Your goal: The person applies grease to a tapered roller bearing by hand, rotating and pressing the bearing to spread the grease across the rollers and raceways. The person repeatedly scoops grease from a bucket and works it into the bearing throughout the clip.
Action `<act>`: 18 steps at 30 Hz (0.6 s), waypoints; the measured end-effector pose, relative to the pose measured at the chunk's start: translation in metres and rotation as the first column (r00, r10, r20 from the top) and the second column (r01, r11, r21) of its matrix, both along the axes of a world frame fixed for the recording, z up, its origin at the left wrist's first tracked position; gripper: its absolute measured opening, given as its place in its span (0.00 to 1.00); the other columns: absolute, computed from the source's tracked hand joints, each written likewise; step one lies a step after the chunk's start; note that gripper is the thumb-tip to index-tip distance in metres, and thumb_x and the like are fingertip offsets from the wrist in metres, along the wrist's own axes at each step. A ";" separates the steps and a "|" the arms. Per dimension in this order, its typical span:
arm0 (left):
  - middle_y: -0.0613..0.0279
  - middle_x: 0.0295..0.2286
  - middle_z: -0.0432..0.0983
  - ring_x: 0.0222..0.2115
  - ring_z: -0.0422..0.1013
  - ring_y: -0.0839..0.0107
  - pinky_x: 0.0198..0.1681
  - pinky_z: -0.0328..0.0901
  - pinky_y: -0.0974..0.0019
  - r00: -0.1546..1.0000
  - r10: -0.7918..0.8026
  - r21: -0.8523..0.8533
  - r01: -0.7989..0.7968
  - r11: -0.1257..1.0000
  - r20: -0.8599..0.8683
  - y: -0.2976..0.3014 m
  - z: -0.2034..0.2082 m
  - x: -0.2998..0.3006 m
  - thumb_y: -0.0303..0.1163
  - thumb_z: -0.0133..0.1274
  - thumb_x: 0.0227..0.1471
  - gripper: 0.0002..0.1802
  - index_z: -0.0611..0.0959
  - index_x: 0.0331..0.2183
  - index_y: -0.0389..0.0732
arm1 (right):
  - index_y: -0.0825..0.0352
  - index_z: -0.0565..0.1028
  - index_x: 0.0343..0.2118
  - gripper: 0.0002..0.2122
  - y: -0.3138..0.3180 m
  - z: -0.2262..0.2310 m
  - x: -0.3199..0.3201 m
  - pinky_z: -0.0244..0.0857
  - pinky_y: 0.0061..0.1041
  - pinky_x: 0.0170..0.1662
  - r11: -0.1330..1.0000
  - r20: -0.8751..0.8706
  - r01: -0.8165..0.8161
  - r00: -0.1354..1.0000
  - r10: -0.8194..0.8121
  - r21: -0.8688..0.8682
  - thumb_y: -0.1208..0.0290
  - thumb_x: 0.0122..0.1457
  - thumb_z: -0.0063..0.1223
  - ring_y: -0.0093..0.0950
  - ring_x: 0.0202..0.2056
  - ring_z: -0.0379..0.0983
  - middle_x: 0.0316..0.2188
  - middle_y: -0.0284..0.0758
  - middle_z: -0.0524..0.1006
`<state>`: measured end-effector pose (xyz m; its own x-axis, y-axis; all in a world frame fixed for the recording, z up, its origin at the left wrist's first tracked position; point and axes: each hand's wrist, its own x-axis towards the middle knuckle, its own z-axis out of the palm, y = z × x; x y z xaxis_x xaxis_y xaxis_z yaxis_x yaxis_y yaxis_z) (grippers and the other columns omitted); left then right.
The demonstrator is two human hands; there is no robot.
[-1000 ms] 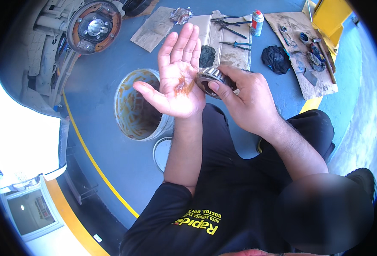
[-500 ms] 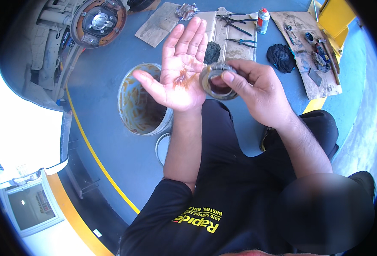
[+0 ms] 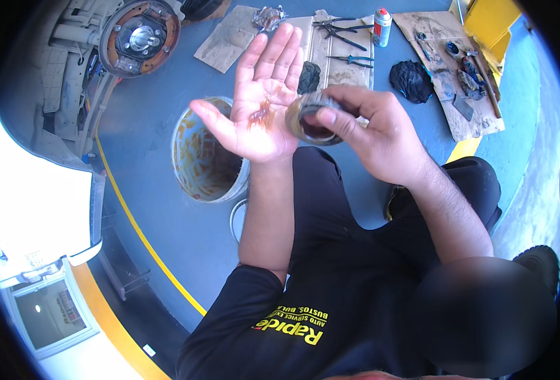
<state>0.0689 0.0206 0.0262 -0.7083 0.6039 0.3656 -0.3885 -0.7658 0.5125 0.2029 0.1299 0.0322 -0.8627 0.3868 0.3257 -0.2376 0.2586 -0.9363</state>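
My left hand (image 3: pixel 254 136) is held palm up with fingers stretched out. A smear of amber-brown grease (image 3: pixel 263 115) lies on its palm. Closed round a ring-shaped roller bearing (image 3: pixel 298 118), my right hand (image 3: pixel 388 139) has its thumb over the bearing's opening. The bearing is tilted, its outer edge against or very close to the heel side of the left palm; I cannot tell if they touch. Below and left of the left hand stands a bucket (image 3: pixel 184 166), its inner wall streaked with the same brownish grease. Part of a round lid (image 3: pixel 234 221) shows beside the bucket.
A wheel hub with brake shoes (image 3: pixel 142 39) is at the upper left. Pliers (image 3: pixel 351 61) and a spray can (image 3: pixel 382 28) are on or beside cardboard (image 3: pixel 337 79) ahead. Right of them lie a black rag (image 3: pixel 411 81) and more cardboard (image 3: pixel 473 130) with greasy parts.
The bearing has turned and tilted slightly in my right hand, beside the left palm. The left hand stays open, and the whole view has shifted a little.
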 end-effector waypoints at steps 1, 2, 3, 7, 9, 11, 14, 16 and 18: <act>0.22 0.66 0.52 0.70 0.47 0.32 0.74 0.39 0.41 1.000 0.019 0.023 -0.019 1.000 -0.021 0.002 -0.001 0.001 0.85 0.26 0.53 0.69 0.59 0.67 0.26 | 0.74 0.80 0.43 0.15 -0.003 0.000 -0.002 0.72 0.35 0.32 0.992 0.025 0.044 0.999 -0.041 -0.121 0.64 0.63 0.63 0.46 0.30 0.81 0.27 0.47 0.82; 0.22 0.66 0.52 0.70 0.47 0.32 0.74 0.39 0.41 0.994 0.043 -0.026 -0.046 0.999 -0.100 0.003 -0.001 0.004 0.85 0.26 0.53 0.69 0.59 0.67 0.26 | 0.74 0.80 0.43 0.16 -0.005 -0.001 -0.002 0.72 0.34 0.32 0.966 0.059 0.087 0.995 -0.075 -0.242 0.63 0.63 0.64 0.46 0.30 0.81 0.28 0.47 0.82; 0.22 0.66 0.52 0.70 0.47 0.32 0.74 0.39 0.41 0.982 0.062 -0.072 -0.076 0.994 -0.178 0.005 -0.001 0.007 0.85 0.26 0.53 0.69 0.59 0.67 0.26 | 0.72 0.79 0.44 0.15 -0.004 0.001 0.001 0.72 0.37 0.33 0.990 0.185 0.124 0.977 -0.110 -0.066 0.64 0.62 0.64 0.46 0.29 0.80 0.26 0.46 0.81; 0.22 0.66 0.51 0.70 0.46 0.32 0.74 0.38 0.41 0.967 0.024 -0.122 -0.057 0.991 -0.253 0.004 -0.002 0.002 0.85 0.27 0.53 0.69 0.58 0.68 0.26 | 0.69 0.77 0.44 0.16 -0.015 0.004 0.004 0.72 0.44 0.36 0.836 -0.102 0.204 0.979 -0.177 0.509 0.66 0.56 0.65 0.47 0.28 0.78 0.21 0.42 0.76; 0.22 0.66 0.49 0.70 0.44 0.32 0.74 0.36 0.41 0.994 -0.039 -0.075 0.032 0.997 -0.103 0.002 0.001 0.000 0.83 0.30 0.54 0.68 0.58 0.68 0.26 | 0.72 0.78 0.46 0.16 -0.009 0.008 0.008 0.73 0.39 0.40 0.852 -0.033 0.063 0.998 -0.054 0.520 0.66 0.61 0.64 0.43 0.33 0.80 0.29 0.44 0.81; 0.22 0.67 0.48 0.71 0.42 0.32 0.75 0.34 0.41 0.991 -0.106 0.016 0.105 0.994 0.087 0.001 0.008 -0.003 0.82 0.34 0.55 0.67 0.57 0.68 0.26 | 0.74 0.78 0.47 0.15 -0.005 0.010 0.010 0.73 0.33 0.42 0.962 0.064 -0.076 0.996 0.061 0.262 0.66 0.64 0.62 0.36 0.35 0.81 0.33 0.43 0.83; 0.23 0.67 0.46 0.71 0.39 0.33 0.75 0.31 0.41 1.000 0.008 0.059 -0.008 0.998 -0.013 -0.002 0.006 -0.005 0.79 0.38 0.57 0.65 0.56 0.68 0.25 | 0.74 0.80 0.46 0.15 0.004 0.007 0.004 0.71 0.22 0.44 0.878 0.118 -0.170 0.962 0.246 -0.447 0.64 0.70 0.56 0.17 0.39 0.79 0.37 0.37 0.86; 0.23 0.67 0.49 0.70 0.45 0.33 0.74 0.38 0.41 0.958 0.121 -0.031 -0.134 0.991 -0.261 -0.008 0.004 -0.005 0.76 0.37 0.59 0.62 0.57 0.67 0.25 | 0.75 0.80 0.47 0.16 0.008 0.006 0.001 0.71 0.23 0.46 0.787 0.127 -0.099 0.967 0.220 -0.609 0.64 0.71 0.54 0.20 0.39 0.80 0.38 0.35 0.86; 0.24 0.66 0.51 0.69 0.49 0.34 0.73 0.42 0.41 0.846 0.167 -0.132 -0.267 0.955 -0.506 -0.015 0.001 -0.007 0.75 0.39 0.60 0.60 0.58 0.67 0.25 | 0.75 0.80 0.47 0.15 0.015 0.005 -0.001 0.71 0.23 0.47 0.724 0.174 -0.040 0.960 0.219 -0.689 0.65 0.71 0.54 0.21 0.40 0.80 0.38 0.36 0.86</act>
<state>0.0619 0.0052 0.0269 -0.5922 0.5486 0.5901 0.1120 -0.6692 0.7346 0.2017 0.1446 0.0370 -0.9338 0.3045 -0.1879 0.0209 -0.4779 -0.8782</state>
